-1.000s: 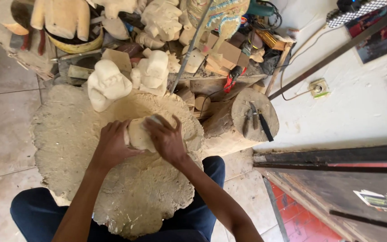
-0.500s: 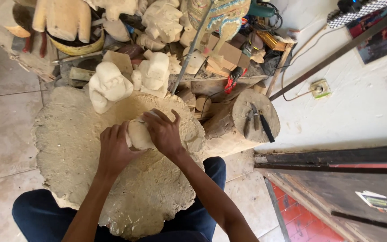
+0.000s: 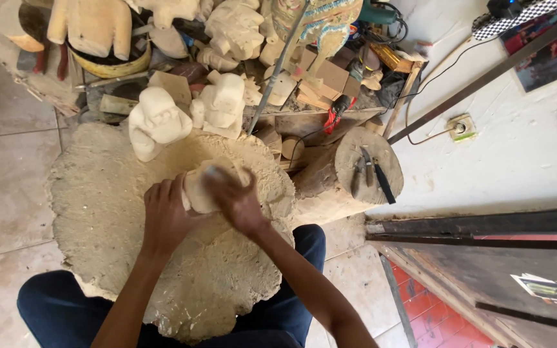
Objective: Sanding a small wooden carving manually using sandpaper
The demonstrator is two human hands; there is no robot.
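Wood carving (image 3: 199, 188): left hand (image 3: 166, 216) grip closed around it; right hand (image 3: 236, 201) blurred on top.

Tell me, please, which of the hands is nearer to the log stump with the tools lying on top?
Right. The right hand lies on the small carving beside the log stump; the left hand grips the carving's far side.
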